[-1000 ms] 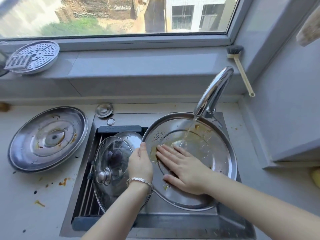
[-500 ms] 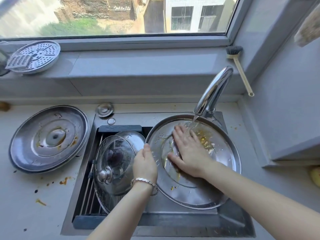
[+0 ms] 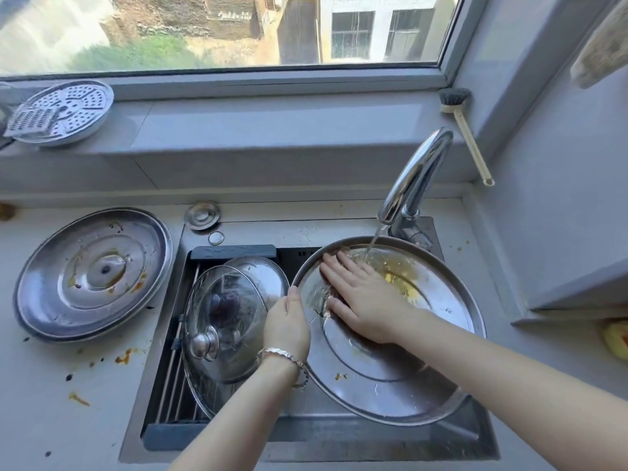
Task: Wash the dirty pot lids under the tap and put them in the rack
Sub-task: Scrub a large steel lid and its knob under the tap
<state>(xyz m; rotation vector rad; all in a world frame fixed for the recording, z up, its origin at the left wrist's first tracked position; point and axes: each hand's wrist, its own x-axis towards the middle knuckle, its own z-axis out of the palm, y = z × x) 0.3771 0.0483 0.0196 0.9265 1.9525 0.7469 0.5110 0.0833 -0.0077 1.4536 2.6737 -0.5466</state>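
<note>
Under tap (image 3: 413, 178), steel lid (image 3: 390, 379) beneath R fingers (image 3: 334, 266), L hand (image 3: 287, 322) gripping rim

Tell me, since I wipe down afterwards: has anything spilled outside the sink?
Yes. Orange-brown food bits and dark specks are scattered on the counter left of the sink, in front of the dirty lid lying there.

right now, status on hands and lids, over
Left hand clamps rim of large round steel lid; right hand flat, rubbing inside under tap stream. Yellow residue remains. Stained steel lid waits on counter. Nothing obstructing.
</note>
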